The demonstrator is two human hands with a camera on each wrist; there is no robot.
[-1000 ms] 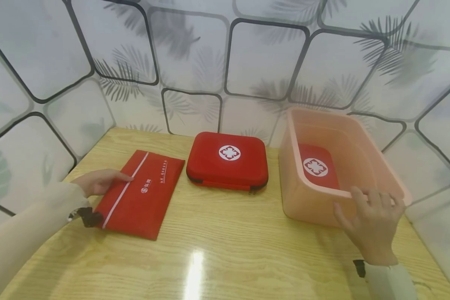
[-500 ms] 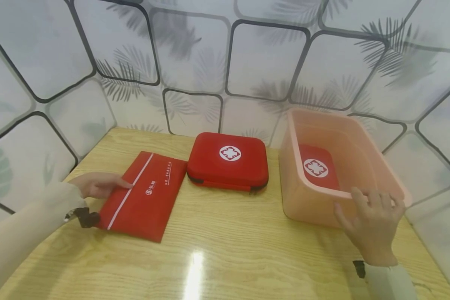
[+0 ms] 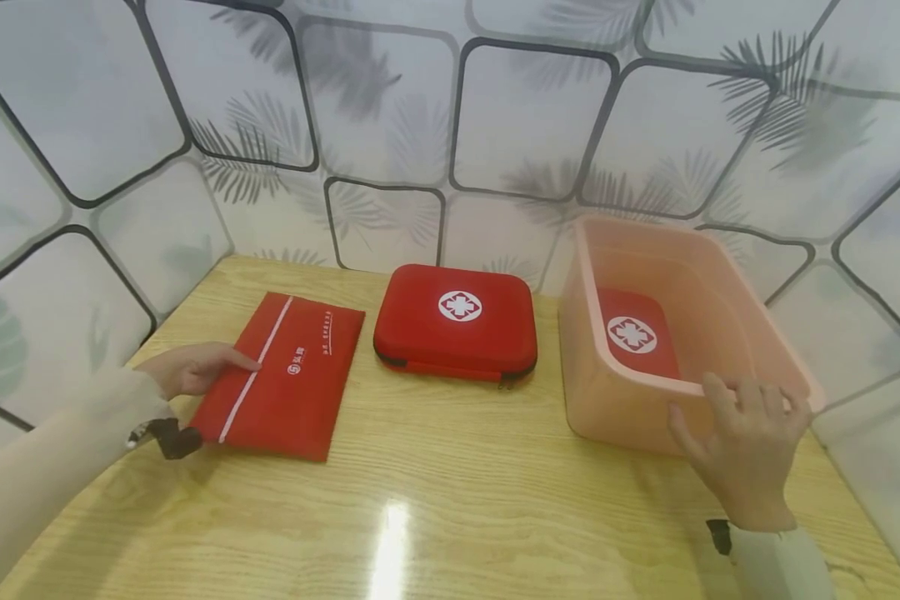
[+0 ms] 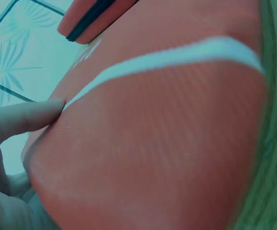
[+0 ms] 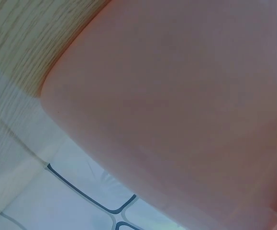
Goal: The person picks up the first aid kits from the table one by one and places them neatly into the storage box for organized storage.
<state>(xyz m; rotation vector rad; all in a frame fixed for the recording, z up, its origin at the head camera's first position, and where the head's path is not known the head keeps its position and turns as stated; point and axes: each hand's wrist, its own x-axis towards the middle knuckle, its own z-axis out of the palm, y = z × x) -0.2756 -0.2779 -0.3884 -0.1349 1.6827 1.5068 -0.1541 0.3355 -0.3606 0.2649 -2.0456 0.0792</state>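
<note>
A flat red pouch with a white stripe lies on the left of the wooden table. My left hand pinches its left edge, thumb on top by the stripe, fingers underneath; the left wrist view shows the pouch close up. A red first-aid case sits closed in the middle. My right hand holds the near rim of a pink plastic bin, fingers curled over the edge. A second red case lies inside the bin. The right wrist view shows only the bin's wall.
Patterned white panels wall in the table on the left, back and right. The bin stands near the right panel. Bare tabletop stretches along the front, with a light glare near the middle.
The red pouch has shifted a little away from me in my left hand, its near corner pulled back. My right hand and the bin have not moved.
</note>
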